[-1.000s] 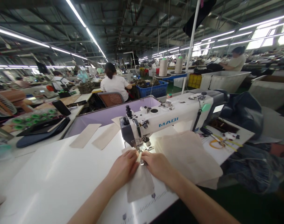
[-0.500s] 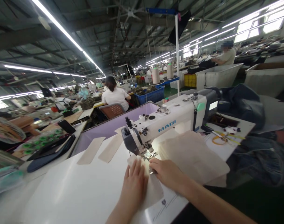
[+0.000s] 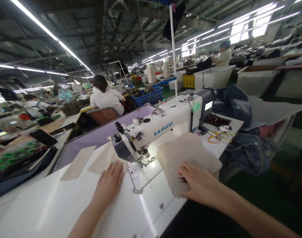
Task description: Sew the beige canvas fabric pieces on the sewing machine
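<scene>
Take the presser foot [image 3: 147, 161] of the white sewing machine [image 3: 177, 114] as the centre of your clock, with twelve pointing away from you.

Your left hand [image 3: 111, 180] is at eight o'clock, palm down, its fingers straight and close together rather than curled. Their tips lie over the inner beige strip [image 3: 98, 161] at nine o'clock; whether they press on it, you can't tell from here. The outer beige strip [image 3: 77, 163], also at nine o'clock, lies farther out on the white table [image 3: 66, 208], apart from your fingers.

Your right hand [image 3: 202, 183] is towards four o'clock, over the near edge of the beige cloth stack [image 3: 190, 148] that sits at three. Your fingers are bent and your thumb is apart from them. Something dark shows in the gap, too unclear to name, and whether you pinch any cloth cannot be told.

The metal plate [image 3: 144, 178] shows bare at six o'clock, between your hands. The machine's arm runs towards one o'clock, ending by a lit screen [image 3: 208, 105]. A yellow loop [image 3: 214, 138] lies beyond the stack, between two and three, and rumpled denim [image 3: 252, 153] hangs farther out at three. A purple-lined bin [image 3: 81, 145] borders the table at ten; two thread cones [image 3: 151, 74] stand at twelve, and a seated co-worker [image 3: 107, 99] in white is at eleven.
</scene>
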`<move>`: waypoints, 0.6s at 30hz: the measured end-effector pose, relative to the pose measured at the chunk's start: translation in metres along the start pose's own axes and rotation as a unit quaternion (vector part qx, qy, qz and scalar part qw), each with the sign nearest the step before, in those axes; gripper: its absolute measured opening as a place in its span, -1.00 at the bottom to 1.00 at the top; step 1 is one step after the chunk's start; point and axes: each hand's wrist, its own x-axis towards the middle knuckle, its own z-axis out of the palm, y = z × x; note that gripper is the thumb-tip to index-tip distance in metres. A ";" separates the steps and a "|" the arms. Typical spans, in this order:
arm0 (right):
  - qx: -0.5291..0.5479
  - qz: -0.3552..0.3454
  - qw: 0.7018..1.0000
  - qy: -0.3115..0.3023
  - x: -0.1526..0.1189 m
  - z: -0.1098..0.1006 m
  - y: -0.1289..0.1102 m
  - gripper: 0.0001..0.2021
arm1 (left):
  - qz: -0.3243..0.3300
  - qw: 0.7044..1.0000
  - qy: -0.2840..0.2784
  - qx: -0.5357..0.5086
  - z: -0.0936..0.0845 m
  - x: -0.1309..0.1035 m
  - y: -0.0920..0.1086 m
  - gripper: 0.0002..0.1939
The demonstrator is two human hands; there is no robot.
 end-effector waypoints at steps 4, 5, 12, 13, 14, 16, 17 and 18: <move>-0.009 -0.036 0.999 0.000 -0.011 0.003 0.003 -0.68 | -0.019 0.998 -0.003 -0.060 -0.023 0.014 0.026 -0.62; -0.011 -0.052 0.999 0.004 -0.013 0.003 0.005 -0.71 | -0.002 0.996 -0.025 -0.082 -0.029 0.012 0.041 -0.62; -0.062 -0.141 0.988 0.032 -0.019 0.007 0.029 -0.89 | 0.215 0.946 0.043 -0.238 -0.042 -0.009 0.134 -0.74; -0.071 -0.147 0.986 0.038 -0.020 0.007 0.030 -0.87 | 0.234 0.939 0.056 -0.245 -0.040 -0.008 0.141 -0.74; -0.081 -0.151 0.984 0.042 -0.020 0.006 0.029 -0.85 | 0.249 0.934 0.064 -0.248 -0.038 -0.004 0.147 -0.73; -0.103 -0.156 0.981 0.044 -0.021 0.005 0.026 -0.86 | 0.275 0.926 0.066 -0.249 -0.034 0.007 0.157 -0.73; -0.115 -0.158 0.980 0.041 -0.021 0.004 0.024 -0.87 | 0.285 0.924 0.058 -0.249 -0.033 0.013 0.161 -0.74; -0.129 -0.160 0.978 0.038 -0.022 0.003 0.021 -0.88 | 0.291 0.922 0.042 -0.253 -0.032 0.019 0.165 -0.76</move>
